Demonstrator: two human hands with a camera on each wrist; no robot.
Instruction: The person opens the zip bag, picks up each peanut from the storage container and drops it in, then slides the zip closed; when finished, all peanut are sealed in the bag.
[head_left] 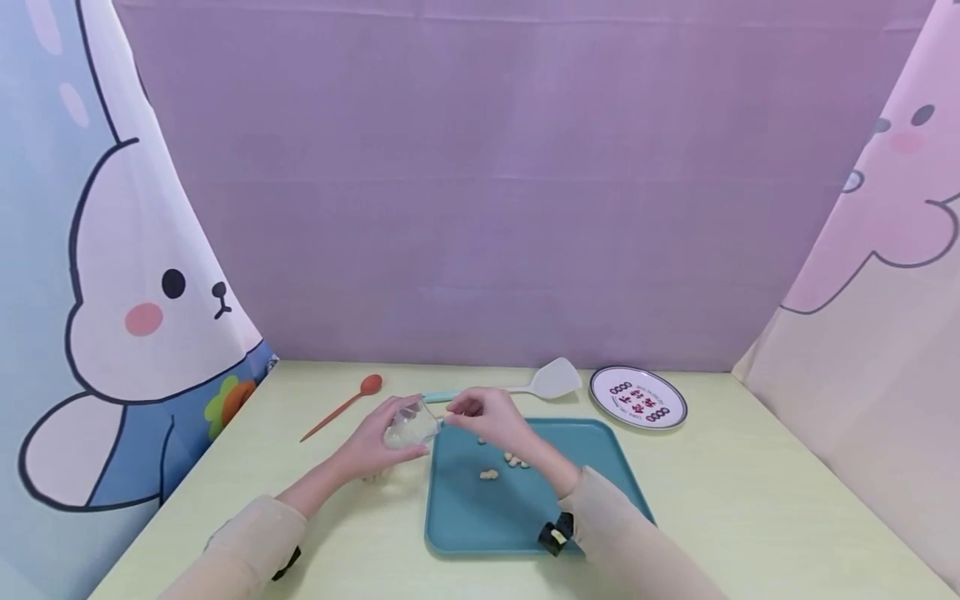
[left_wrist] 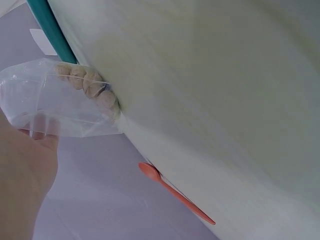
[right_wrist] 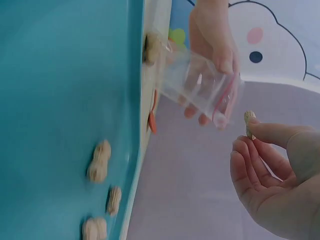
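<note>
Pale-yellow tabletop (head_left: 750, 483) stretches right of teal rectangular tray (head_left: 480, 525). White round dark-rimmed plate (head_left: 637, 392), red characters too small to read, lies off tray's far right corner. Left hand (head_left: 377, 433) grips clear plastic zip bag (head_left: 411, 427) beside tray's left edge; left wrist view shows tan peanuts (left_wrist: 92, 85) inside, right wrist view red seal line (right_wrist: 225, 98). Right hand (right_wrist: 275, 175) pinches single peanut (right_wrist: 249, 124) near bag's mouth.

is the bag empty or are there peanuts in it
Not empty, but not full: the left wrist view shows several peanuts through the clear bag, bunched at one end.
</note>
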